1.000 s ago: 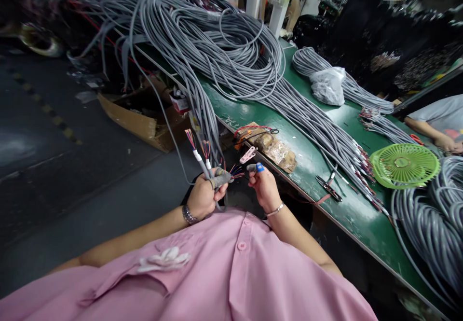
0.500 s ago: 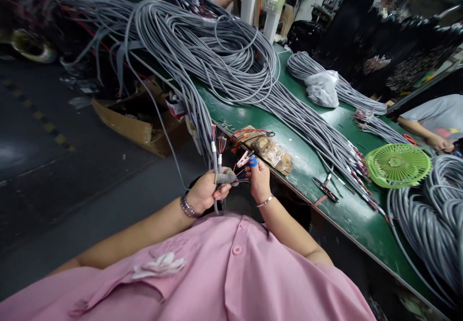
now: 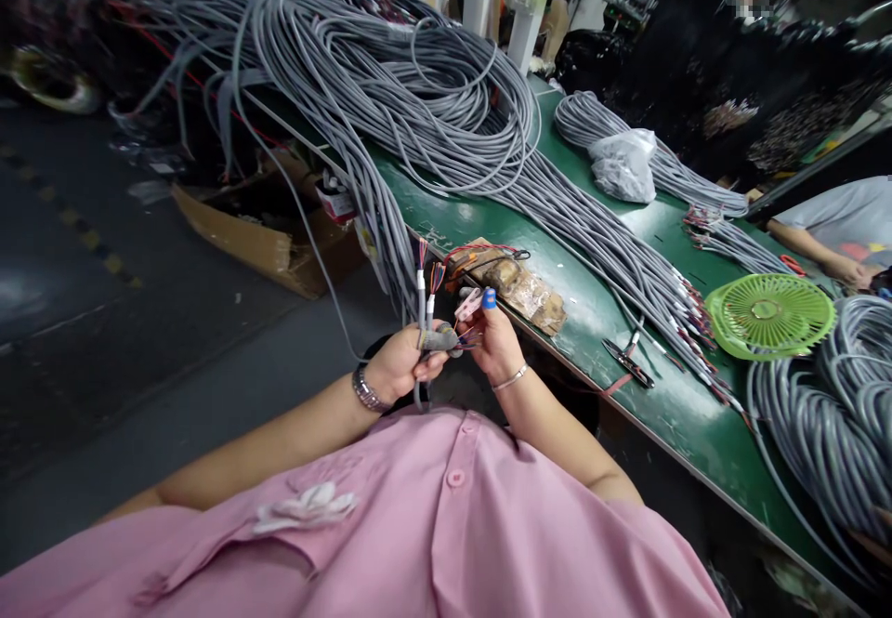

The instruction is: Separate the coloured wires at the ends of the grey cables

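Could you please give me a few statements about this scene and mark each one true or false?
1. The left hand is closed around grey cables. True.
2. The metal watch is on the right wrist. False: it is on the left wrist; the right wears a thin bracelet.
3. A blue cover shows on a digit of the right hand. True.
4. The round fan is red. False: it is green.
5. Coloured wire ends stick out of white sleeves above the left hand. True.
6. The person's shirt is black. False: it is pink.
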A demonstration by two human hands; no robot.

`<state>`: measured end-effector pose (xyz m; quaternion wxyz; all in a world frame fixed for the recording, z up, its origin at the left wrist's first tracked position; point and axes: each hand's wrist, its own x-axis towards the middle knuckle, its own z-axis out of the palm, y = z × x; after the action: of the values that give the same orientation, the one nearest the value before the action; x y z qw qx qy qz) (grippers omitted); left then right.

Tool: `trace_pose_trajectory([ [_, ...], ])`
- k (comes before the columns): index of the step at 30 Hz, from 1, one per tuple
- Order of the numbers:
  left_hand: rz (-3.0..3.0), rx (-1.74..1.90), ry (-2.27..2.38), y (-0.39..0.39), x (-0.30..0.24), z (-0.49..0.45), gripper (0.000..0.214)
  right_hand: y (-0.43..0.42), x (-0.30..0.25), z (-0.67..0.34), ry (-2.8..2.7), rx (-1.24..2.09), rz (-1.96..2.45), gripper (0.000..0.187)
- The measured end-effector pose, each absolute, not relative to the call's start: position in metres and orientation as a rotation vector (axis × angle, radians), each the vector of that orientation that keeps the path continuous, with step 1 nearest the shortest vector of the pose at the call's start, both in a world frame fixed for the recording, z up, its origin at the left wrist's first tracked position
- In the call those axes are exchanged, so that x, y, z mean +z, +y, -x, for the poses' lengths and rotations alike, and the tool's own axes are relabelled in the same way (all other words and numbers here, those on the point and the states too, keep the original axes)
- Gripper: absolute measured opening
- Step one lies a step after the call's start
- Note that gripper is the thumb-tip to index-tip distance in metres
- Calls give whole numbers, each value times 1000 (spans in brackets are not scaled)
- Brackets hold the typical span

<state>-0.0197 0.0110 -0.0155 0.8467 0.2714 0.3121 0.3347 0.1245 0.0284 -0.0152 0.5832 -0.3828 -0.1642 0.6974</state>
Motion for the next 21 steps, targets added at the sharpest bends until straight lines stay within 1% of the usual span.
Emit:
trace_pose_trajectory([
  [7,-592,754,737,2,-10,23,17,22,-11,-133,-395,1773,894,51],
  [9,-617,816,769,-5,-7,23,19,20,-10,-135,-419,1823,872,51],
  [11,-634,899,787,-10,-4,23,21,19,-9,-136,-447,1825,855,44],
  [13,-632,977,799,-14,-1,21,21,17,-7,-136,-489,1775,858,33],
  [15,-614,1036,815,-16,0,18,21,16,-6,-135,-539,1719,865,27],
  [17,-589,1071,833,-17,2,15,21,16,-6,-134,-569,1696,866,29],
  [21,-551,1093,844,-18,2,10,20,20,-11,-132,-567,1712,864,43],
])
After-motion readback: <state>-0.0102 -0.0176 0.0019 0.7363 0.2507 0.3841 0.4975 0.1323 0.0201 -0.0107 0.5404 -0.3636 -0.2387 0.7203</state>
